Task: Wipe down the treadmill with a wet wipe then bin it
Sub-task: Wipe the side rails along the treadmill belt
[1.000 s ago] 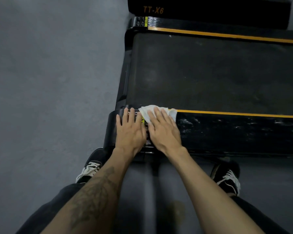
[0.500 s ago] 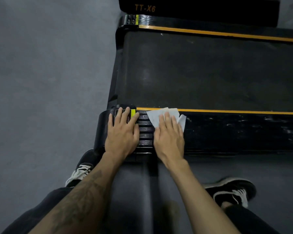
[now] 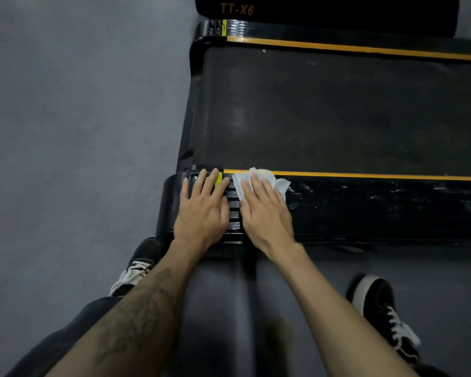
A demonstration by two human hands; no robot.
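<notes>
right hand (image 3: 265,213): lying flat with fingers straight, pressing the wet wipe (image 3: 259,180) onto the near side rail (image 3: 378,208) of the treadmill (image 3: 337,110). Nothing's being pinched; I'd say the flat palm is there to spread pressure so the wipe drags along with it.

wet wipe: sitting under the right fingertips, its crumpled edge poking out ahead of and to the right of them, touching the yellow stripe (image 3: 365,175).

left hand (image 3: 201,210): also flat and open, resting on the rail's end cap (image 3: 172,202) just left of the right hand, holding nothing. Probably bracing the lean, since the person is bending over from the floor (image 3: 65,131).

ribbed grip strip (image 3: 234,213): showing in the gap between the two hands.

progress: guessing early-ish. The long rail stretching away right of the wiping hand is looking streaky. No bin in view.
</notes>
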